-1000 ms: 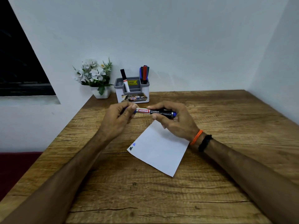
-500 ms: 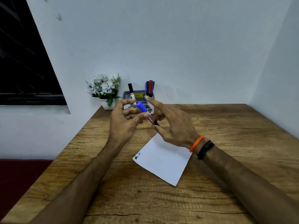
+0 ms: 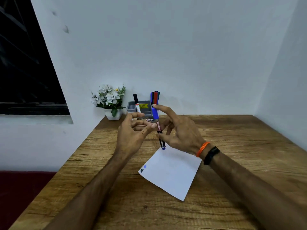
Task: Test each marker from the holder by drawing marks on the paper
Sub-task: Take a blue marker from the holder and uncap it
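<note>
A blue-capped marker (image 3: 158, 128) stands nearly upright above the table, cap up. My right hand (image 3: 181, 133) holds it, index fingertip on top of the cap and thumb against the lower barrel. My left hand (image 3: 132, 135) is beside it with fingers loosely curled, its thumb tip touching the barrel. The white paper (image 3: 171, 173) lies below the hands and carries a small black mark and a small blue mark near its left corner. The grey holder (image 3: 144, 110) stands at the wall with a black-capped marker (image 3: 136, 103) and several coloured markers (image 3: 155, 97) in it.
A small white pot of white flowers (image 3: 109, 102) sits left of the holder in the table's back corner. The wooden table (image 3: 232, 163) meets walls at the back and right. Its left edge drops off beside a dark window.
The marker has swung from lying level between both hands to nearly upright, cap up. My right hand has taken it over while my left hand's grip loosened. The view tilted upward.
</note>
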Tool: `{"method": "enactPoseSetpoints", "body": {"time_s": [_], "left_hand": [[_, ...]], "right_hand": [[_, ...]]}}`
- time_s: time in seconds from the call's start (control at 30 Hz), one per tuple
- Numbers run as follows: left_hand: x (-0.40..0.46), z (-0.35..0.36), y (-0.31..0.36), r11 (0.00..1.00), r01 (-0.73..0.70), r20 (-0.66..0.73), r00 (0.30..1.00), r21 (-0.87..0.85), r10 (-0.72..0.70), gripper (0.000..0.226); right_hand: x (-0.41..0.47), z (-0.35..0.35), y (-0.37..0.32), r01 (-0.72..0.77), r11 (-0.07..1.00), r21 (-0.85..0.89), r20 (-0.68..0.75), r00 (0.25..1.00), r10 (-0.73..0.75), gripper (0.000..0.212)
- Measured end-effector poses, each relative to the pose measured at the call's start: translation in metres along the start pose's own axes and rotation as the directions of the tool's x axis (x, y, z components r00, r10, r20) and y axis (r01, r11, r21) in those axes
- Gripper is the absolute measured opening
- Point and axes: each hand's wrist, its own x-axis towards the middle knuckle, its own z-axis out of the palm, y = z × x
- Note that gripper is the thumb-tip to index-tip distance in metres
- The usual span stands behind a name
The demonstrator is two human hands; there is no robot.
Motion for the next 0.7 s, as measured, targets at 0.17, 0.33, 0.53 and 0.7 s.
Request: {"method": "enactPoseSetpoints", "body": {"time_s": [0.17, 0.33, 0.53, 0.7], "left_hand": [[0.011, -0.015, -0.043, 0.778, 0.046, 0.092, 0.987, 0.627, -0.132, 0.061], [0.02, -0.013, -0.068, 0.517, -0.047, 0.193, 0.953, 0.855, -0.233, 0.072], [0.022, -0.012, -0.073, 0.485, -0.065, 0.213, 0.943, 0.872, -0.255, 0.07], [0.024, -0.012, -0.077, 0.468, -0.057, 0.201, 0.944, 0.882, -0.262, 0.069]], "right_hand": [[0.028, 0.008, 0.016, -0.129, 0.985, 0.116, -0.006, 0.991, 0.13, 0.089], [0.067, 0.025, 0.03, -0.187, 0.978, 0.097, -0.055, 0.98, 0.193, 0.089], [0.105, 0.046, 0.045, -0.236, 0.964, 0.12, -0.164, 0.953, 0.254, 0.089], [0.125, 0.06, 0.054, -0.236, 0.966, 0.108, -0.213, 0.943, 0.254, 0.089]]}}
